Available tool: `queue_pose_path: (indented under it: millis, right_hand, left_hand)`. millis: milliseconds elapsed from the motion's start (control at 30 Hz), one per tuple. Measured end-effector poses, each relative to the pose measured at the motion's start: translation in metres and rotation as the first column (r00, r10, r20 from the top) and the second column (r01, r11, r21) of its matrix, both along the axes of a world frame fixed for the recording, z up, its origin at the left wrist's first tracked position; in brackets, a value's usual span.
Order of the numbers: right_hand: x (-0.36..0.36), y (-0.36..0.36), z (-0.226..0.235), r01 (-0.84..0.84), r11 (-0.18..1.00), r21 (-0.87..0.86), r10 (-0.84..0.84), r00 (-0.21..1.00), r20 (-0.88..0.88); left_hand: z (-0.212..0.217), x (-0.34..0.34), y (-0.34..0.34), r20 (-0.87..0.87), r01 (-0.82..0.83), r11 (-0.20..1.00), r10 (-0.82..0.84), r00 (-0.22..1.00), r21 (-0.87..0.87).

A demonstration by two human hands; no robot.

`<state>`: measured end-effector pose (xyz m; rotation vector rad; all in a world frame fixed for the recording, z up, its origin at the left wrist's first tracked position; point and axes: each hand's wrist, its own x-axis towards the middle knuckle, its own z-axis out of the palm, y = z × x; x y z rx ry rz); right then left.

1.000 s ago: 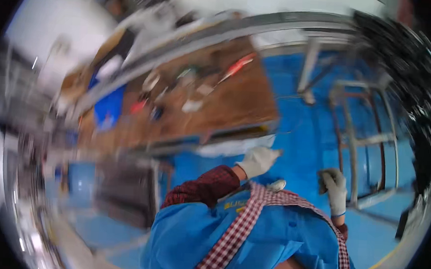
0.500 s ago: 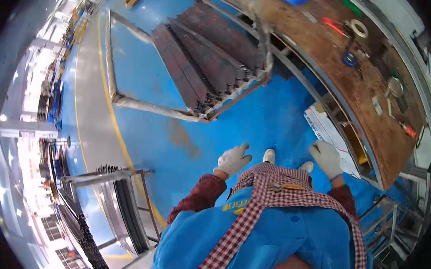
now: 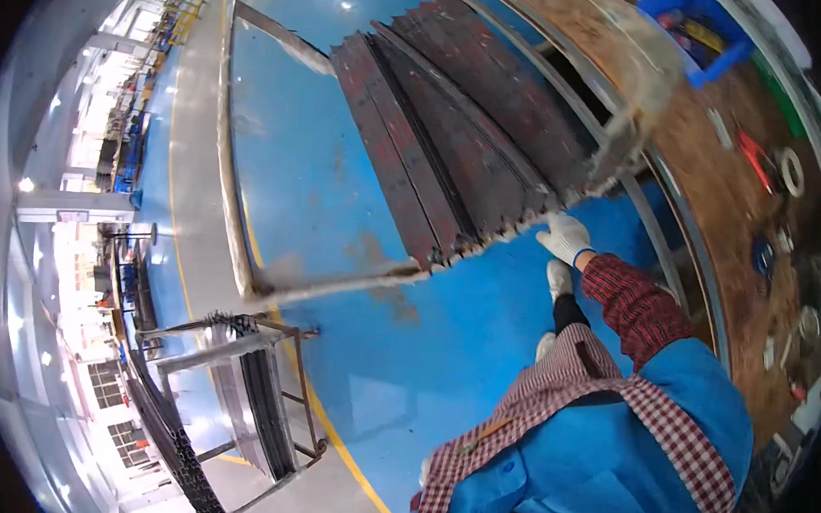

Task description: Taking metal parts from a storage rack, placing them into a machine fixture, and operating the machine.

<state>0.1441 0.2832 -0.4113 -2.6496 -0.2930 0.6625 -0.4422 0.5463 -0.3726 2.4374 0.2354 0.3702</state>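
Note:
My right hand, in a white glove, reaches forward from the dark red knitted sleeve. Its fingers are stretched out and a little apart, close to the near ends of long dark metal profiles. Whether the fingertips touch the wrapped edge there, I cannot tell. The profiles lie side by side, with reddish marks on them, on a rack whose frame is wrapped in pale padding. My left hand is out of view.
On the right runs a brown workbench with a blue bin, red-handled pliers and a tape roll. At lower left stands a metal rack holding long dark strips. The floor is blue.
I have stepped nearer the wrapped rack and turned. My right hand has moved forward to the profile ends. My left hand, visible earlier, has left the view.

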Motion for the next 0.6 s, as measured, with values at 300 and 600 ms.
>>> queue_pose_path:
  millis: [300,600]
  right_hand:
    - [0.159,0.090,-0.095,0.080,0.975,-0.209,-0.101,0.990,-0.094]
    - [0.139,0.087,-0.054,0.020,0.947,-0.320,-0.064,0.990,-0.127]
  left_hand:
    - [-0.008,0.055,0.015,-0.311,-0.172,0.985,0.154,0.938,-0.031]
    - [-0.025,0.016,-0.011,-0.531,-0.341,0.910,0.173,0.830,-0.236]
